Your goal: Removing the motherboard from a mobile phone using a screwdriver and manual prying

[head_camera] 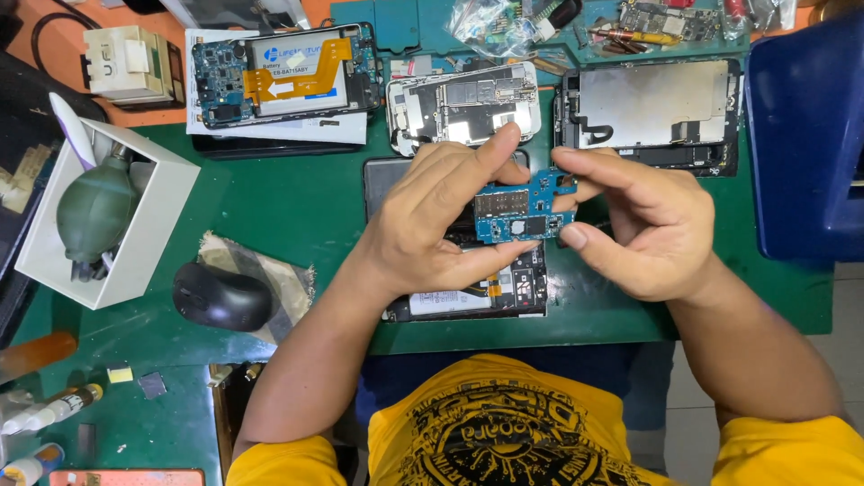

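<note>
A small blue phone circuit board is held up between both hands above the green mat. My left hand grips its left side, thumb under the lower edge and index finger raised past its top. My right hand pinches the right end, index finger on the top corner and thumb at the lower right. Under the hands lies an opened dark phone with its insides showing, partly hidden by my hands.
Three other opened phones lie at the back: one with an orange flex cable, a white one, a dark one. A black mouse and a white box holding a green air blower sit left. A blue chair stands right.
</note>
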